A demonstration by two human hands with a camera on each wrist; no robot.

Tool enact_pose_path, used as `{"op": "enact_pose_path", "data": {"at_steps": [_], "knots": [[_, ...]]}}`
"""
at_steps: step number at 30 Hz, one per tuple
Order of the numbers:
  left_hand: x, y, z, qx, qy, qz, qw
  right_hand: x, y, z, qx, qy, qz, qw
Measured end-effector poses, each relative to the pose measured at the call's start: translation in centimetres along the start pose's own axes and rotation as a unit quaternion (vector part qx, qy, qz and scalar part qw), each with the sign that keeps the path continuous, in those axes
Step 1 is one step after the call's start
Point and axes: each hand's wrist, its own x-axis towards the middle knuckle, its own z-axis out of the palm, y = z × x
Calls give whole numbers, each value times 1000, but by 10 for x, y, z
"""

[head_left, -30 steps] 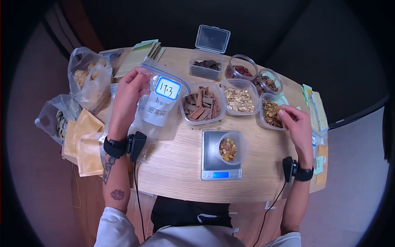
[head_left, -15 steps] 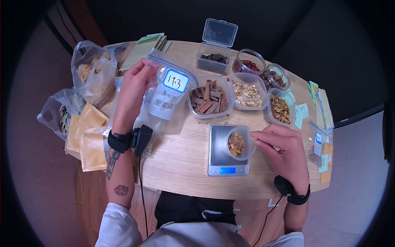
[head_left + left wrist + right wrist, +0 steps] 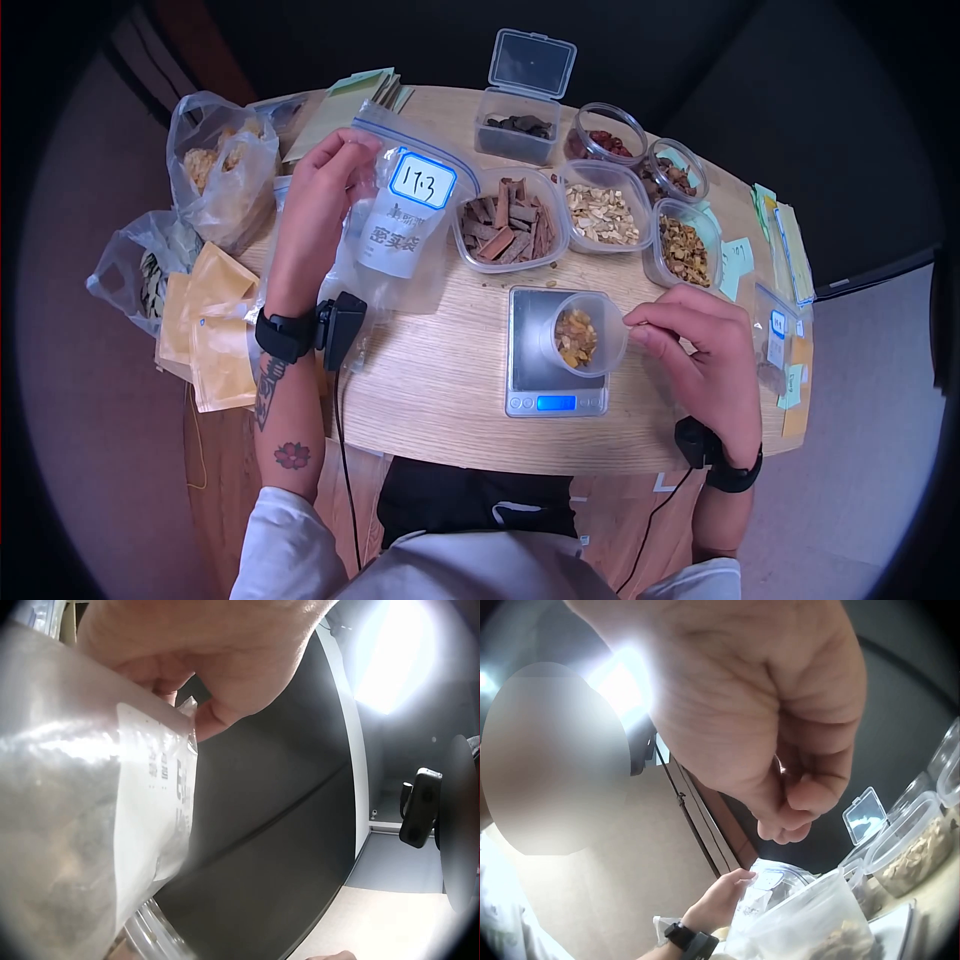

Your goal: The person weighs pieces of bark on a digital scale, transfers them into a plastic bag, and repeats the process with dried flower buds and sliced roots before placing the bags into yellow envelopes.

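In the head view my left hand [image 3: 335, 185] grips the top edge of a clear zip bag [image 3: 420, 275], which carries a white label marked 17.3. My right hand [image 3: 705, 350] is just right of a clear plastic cup [image 3: 618, 345] holding yellow-brown dried herb pieces [image 3: 577, 340]. Its thumb and fingertips meet beside the cup's rim; I cannot tell whether a small piece sits between them. The cup stands tilted on a digital scale [image 3: 530, 385] with a lit blue display. In the right wrist view the fingers [image 3: 810, 795] are curled in against the thumb.
Open tubs of reddish-brown bark [image 3: 510, 225], pale slices [image 3: 603, 215] and brown herb bits [image 3: 685, 250] stand behind the scale. Further back are a lidded box [image 3: 515, 125] and round jars [image 3: 605, 140]. Plastic bags [image 3: 225, 170] and tan packets [image 3: 222, 330] lie left.
My right hand went from the tub of brown herb bits to the cup, then drew slightly away from its rim. My left hand keeps hold of the zip bag. The head view has shifted slightly.
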Motion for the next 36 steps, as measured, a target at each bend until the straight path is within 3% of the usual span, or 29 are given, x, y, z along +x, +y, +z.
{"op": "enact_pose_path", "data": {"at_steps": [13, 22, 28, 31, 36], "knots": [[2, -2, -3, -14, -1, -7, 1000, 5, 9, -5, 18, 27, 20, 999], [-1, 3, 1, 19, 20, -16, 999, 23, 43, -7, 129, 9, -67, 989], [1, -1, 1, 18, 24, -12, 999, 12, 40, 0, 128, 20, -82, 988], [1, -1, 2, 18, 25, -14, 999, 10, 37, 5, 133, -14, -88, 987], [0, -1, 4, 3, 23, -8, 1000, 10, 41, 13, 122, 33, -97, 987]]}}
